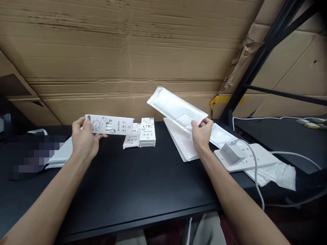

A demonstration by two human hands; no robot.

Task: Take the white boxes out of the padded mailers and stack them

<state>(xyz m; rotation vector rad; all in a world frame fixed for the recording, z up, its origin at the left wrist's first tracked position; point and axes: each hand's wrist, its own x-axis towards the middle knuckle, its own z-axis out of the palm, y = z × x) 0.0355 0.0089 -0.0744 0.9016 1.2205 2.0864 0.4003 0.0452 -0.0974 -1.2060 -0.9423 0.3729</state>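
Observation:
My left hand (83, 137) grips one end of a flat white printed box (109, 125) and holds it level above the black table (143, 183). My right hand (202, 132) pinches the near end of a white padded envelope (173, 107), which is lifted and slants up to the left. Below that envelope lies a stack of more white envelopes (182, 143). Between my hands, two small stacks of the same white boxes (140, 136) rest on the table.
A white power strip (255, 158) with a plugged-in charger (231, 153) and cables sits at the right. Crumpled white wrapping (281, 175) lies near the right edge. A white bag (60, 156) lies at the left. Cardboard sheets (133, 61) line the back. A black metal rack frame (258, 58) rises at the right.

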